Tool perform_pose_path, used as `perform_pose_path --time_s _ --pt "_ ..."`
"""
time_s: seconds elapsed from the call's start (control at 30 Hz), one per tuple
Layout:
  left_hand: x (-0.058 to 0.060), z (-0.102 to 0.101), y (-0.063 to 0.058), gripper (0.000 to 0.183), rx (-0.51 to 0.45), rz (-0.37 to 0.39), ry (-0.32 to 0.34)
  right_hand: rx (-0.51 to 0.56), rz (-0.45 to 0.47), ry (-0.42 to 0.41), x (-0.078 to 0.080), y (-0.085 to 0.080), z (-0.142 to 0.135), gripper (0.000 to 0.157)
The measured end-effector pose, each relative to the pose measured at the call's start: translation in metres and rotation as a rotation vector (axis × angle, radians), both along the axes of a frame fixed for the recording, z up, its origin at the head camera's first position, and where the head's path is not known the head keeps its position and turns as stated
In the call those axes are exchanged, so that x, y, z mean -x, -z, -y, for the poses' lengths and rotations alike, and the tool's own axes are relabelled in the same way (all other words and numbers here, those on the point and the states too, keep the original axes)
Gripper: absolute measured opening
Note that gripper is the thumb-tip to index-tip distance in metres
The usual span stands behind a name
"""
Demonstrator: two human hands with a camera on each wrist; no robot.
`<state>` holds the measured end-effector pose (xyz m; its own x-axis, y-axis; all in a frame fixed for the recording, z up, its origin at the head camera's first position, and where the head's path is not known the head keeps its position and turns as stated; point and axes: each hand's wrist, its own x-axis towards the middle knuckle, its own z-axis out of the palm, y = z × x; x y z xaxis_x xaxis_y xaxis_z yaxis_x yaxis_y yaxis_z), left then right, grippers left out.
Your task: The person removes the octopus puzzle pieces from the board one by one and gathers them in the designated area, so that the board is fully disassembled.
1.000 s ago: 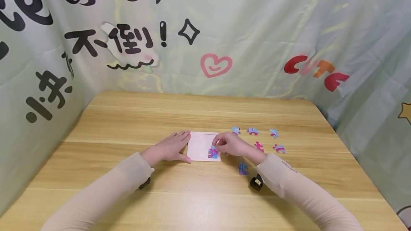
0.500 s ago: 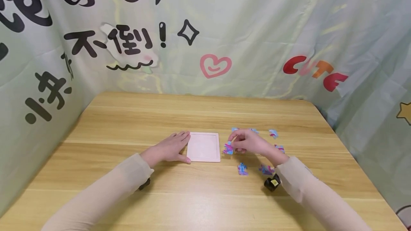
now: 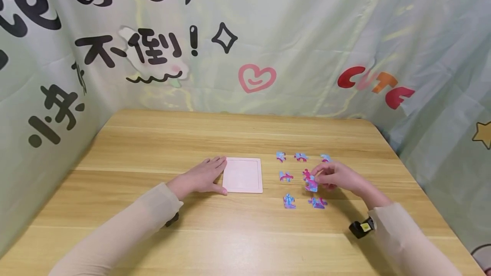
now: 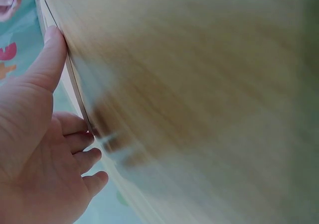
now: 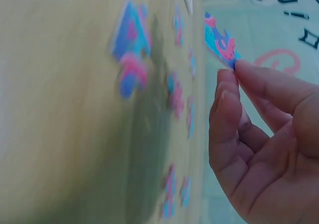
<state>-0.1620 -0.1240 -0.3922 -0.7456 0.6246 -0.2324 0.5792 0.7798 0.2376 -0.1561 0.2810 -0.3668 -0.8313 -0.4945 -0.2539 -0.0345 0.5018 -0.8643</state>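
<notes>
My left hand (image 3: 203,176) rests at the left edge of a flat, pale pink puzzle tray (image 3: 242,176). Its thumb and fingertips touch the side of the tray in the left wrist view. Over to the right, my right hand (image 3: 339,177) pinches a blue, pink and purple jigsaw piece (image 3: 311,184) between thumb and fingers. The right wrist view shows that jigsaw piece (image 5: 219,40) raised off the table. In the head view it overlaps a magenta piece (image 3: 306,173) lying behind it. The right hand hides part of the table behind it.
Several loose jigsaw pieces lie in rough rows right of the tray, among them a back-row piece (image 3: 301,156), a middle one (image 3: 285,176) and two front ones, left (image 3: 289,201) and right (image 3: 318,202). A printed curtain (image 3: 299,46) hangs behind the wooden table (image 3: 230,237).
My right hand has lifted the jigsaw piece from over the tray's right side and carried it rightward to the loose pieces. The left hand has stayed at the tray's edge.
</notes>
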Motion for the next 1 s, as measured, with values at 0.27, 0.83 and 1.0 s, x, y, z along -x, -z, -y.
perform_pose_path --time_s 0.27,0.83,1.0 --pt "0.000 0.000 0.000 0.095 -0.002 -0.001 0.000 -0.050 0.055 0.033 -0.012 0.006 -0.039 0.026" --pt "0.003 0.002 0.002 0.095 -0.008 0.004 0.001 -0.185 0.066 0.078 -0.024 0.012 -0.068 0.022" --pt "0.002 0.001 0.001 0.095 -0.013 0.005 0.002 -0.200 0.049 0.069 -0.023 0.013 -0.070 0.022"
